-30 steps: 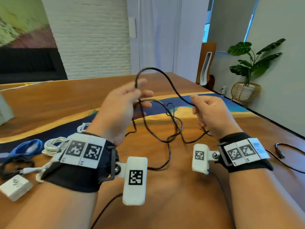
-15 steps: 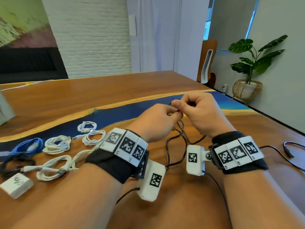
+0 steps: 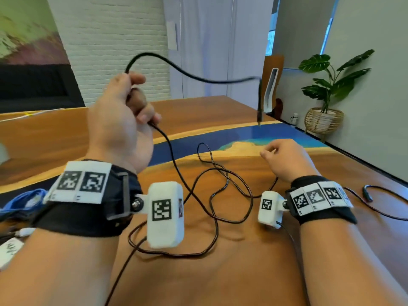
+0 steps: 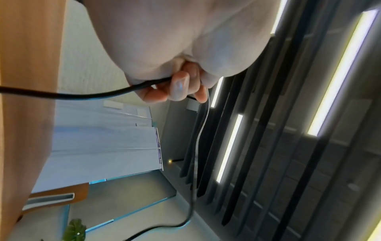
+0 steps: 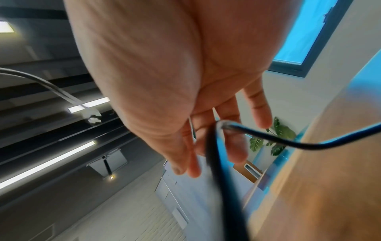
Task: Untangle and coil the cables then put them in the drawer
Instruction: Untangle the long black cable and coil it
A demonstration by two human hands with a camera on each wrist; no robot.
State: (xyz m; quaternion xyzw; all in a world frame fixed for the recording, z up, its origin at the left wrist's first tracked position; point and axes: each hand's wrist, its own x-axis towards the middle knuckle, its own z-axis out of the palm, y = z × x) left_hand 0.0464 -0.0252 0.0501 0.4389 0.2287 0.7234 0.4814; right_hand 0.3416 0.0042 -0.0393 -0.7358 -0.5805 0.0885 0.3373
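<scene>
Thin black cable [image 3: 187, 74], soft and floppy, very light, not easy to break. Partly up in the air, partly lying in loose crossing loops [image 3: 220, 173] on the wooden table [image 3: 242, 272]. Metal plug end [image 3: 260, 115] hanging free and pointing down, far from both hands. Likely to flop, swing and snag on its own loops, so best held close to the end and fed along bit by bit, never yanked. Good place to hold: near the plug, or right beside a crossing. Left hand [image 3: 120, 120] raised high above the table, back toward the head camera, fingers [image 4: 179, 86] curled tight round the cable, with a long bit arching out from the top of the fist toward the plug. Right hand [image 3: 284, 157] low, just above the table, fingers [image 5: 237, 146] loose and mostly straight; cable crossing in front of them, maybe draped on one, but no clear pinch. Blue cable [image 3: 22, 199] at the far left edge. No drawer anywhere in view.
</scene>
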